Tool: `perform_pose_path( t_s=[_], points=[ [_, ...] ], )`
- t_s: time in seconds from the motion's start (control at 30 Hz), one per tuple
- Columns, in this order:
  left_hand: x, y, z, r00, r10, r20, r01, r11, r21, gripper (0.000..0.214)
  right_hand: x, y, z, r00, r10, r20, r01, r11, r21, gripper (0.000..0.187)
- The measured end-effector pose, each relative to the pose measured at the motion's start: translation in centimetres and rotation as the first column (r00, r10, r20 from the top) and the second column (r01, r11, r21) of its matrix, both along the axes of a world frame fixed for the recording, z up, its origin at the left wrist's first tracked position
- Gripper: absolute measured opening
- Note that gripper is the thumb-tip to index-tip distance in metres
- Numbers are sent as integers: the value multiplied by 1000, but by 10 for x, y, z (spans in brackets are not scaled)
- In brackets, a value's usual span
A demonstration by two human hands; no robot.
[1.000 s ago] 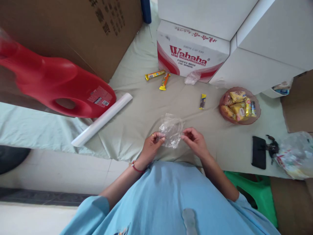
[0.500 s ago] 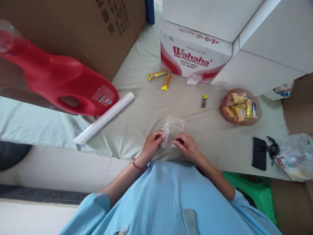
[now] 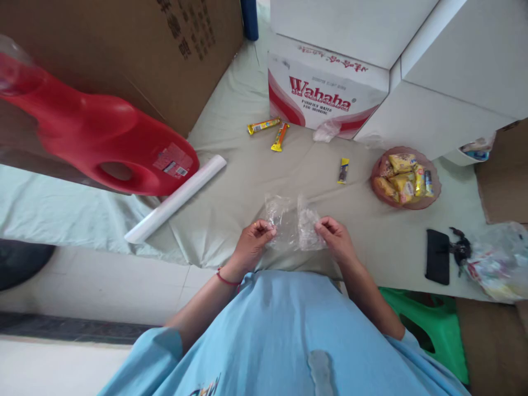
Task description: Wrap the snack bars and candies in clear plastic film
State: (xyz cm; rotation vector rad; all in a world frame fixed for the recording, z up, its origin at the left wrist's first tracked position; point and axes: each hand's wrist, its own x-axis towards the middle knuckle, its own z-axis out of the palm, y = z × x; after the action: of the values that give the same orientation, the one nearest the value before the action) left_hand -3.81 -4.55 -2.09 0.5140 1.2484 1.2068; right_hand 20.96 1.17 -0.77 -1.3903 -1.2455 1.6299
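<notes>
A clear plastic bag is stretched between my two hands, low over the cloth-covered table. My left hand pinches its left edge between thumb and fingers. Its right side, crinkled and partly folded, is pinched by my right hand. Nothing shows inside the bag. Beyond it lie two yellow-and-orange wrapped snack bars, close together. A smaller yellow-and-black wrapped bar rests to the right, nearer the bowl.
A pink bowl holds several wrapped snacks. At left, a large red jug lies beside a white roll. White cartons stand at the back. A black phone and a filled plastic bag lie at right.
My right hand has moved right, away from my left hand, spreading the clear plastic bag wider. My left hand has shifted slightly left.
</notes>
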Motion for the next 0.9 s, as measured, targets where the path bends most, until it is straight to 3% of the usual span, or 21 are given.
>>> perform_pose_path(
  t_s=[0.23,0.43,0.6,0.73,0.83,0.9],
  points=[
    [-22,1,-7,978,82,-189,-90,996,-31,44,63,20,-9,974,-129,188,113,989,91,40],
    [-28,7,-8,953,32,-302,-46,998,-39,35,83,22,-9,909,-4,417,-42,994,101,45],
    [-34,12,-6,921,-56,-385,54,998,-17,27,82,44,-12,841,-216,497,55,946,318,58],
    [-36,23,0,875,-129,-467,186,979,77,20,64,75,-26,835,-202,512,47,953,301,66],
    [-40,37,4,838,-163,-522,264,956,126,17,47,91,-32,854,-147,499,0,959,283,52],
    [-47,48,7,800,-83,-594,203,969,138,17,38,92,-26,867,-144,477,-16,949,315,36]
  ],
)
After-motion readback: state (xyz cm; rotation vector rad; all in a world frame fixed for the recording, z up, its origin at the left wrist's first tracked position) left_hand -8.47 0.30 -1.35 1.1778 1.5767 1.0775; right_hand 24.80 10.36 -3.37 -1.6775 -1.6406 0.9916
